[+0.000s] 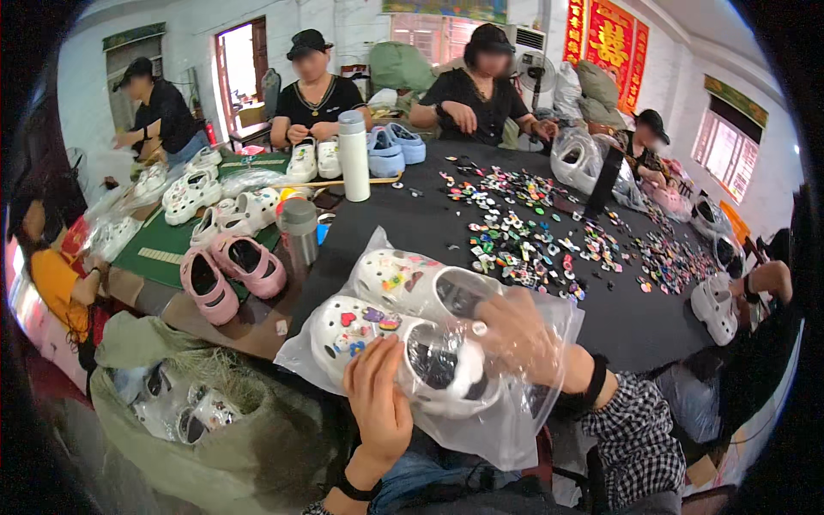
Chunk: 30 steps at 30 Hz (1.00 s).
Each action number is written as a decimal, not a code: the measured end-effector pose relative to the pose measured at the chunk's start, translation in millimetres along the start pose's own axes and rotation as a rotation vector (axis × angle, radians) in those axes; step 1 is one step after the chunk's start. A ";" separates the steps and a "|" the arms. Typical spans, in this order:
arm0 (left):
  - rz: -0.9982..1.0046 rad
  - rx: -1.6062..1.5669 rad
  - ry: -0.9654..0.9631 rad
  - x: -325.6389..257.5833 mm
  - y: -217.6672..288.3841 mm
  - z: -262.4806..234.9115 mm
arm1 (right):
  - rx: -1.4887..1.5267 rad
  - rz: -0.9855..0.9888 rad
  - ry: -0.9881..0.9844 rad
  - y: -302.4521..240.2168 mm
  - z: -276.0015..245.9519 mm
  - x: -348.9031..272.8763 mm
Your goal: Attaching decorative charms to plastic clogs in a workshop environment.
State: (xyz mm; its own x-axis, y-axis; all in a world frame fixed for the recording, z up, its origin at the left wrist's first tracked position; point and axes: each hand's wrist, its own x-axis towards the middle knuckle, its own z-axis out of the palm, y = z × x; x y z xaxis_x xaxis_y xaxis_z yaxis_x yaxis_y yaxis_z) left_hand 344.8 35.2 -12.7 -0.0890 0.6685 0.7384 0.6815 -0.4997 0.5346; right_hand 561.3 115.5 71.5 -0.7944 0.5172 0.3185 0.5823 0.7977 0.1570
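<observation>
A pair of white clogs with colourful charms lies at the table's near edge in a clear plastic bag (524, 438). The nearer clog (335, 330) carries red, purple and rainbow charms; the farther clog (403, 266) sits behind it. My left hand (378, 395) rests on the nearer clog's side, its fingers stretched out and lying flat. Over the bag's right part, beside the clogs' heel ends, is my right hand (519, 339). Motion and plastic blur its fingers, so its hold cannot be made out.
Loose charms (524, 232) cover much of the black table (378, 210). Pink clogs (245, 266), a steel tumbler (299, 230) and a white bottle (353, 159) stand left. A green sack (215, 463) holds bagged clogs below. Several people work around the table.
</observation>
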 end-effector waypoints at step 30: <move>-0.598 -0.608 0.195 11.8 -85.5 -49.5 | -0.228 -0.244 0.123 1.6 -21.5 -132.5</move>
State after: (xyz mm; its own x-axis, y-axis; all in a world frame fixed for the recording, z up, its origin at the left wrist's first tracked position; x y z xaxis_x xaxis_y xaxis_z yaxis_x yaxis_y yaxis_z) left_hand 249.6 58.6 -29.4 -0.4681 0.8342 0.2915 -0.0196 -0.3396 0.9404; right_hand 671.1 41.5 49.7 -0.8963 0.2674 0.3538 0.4123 0.7963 0.4426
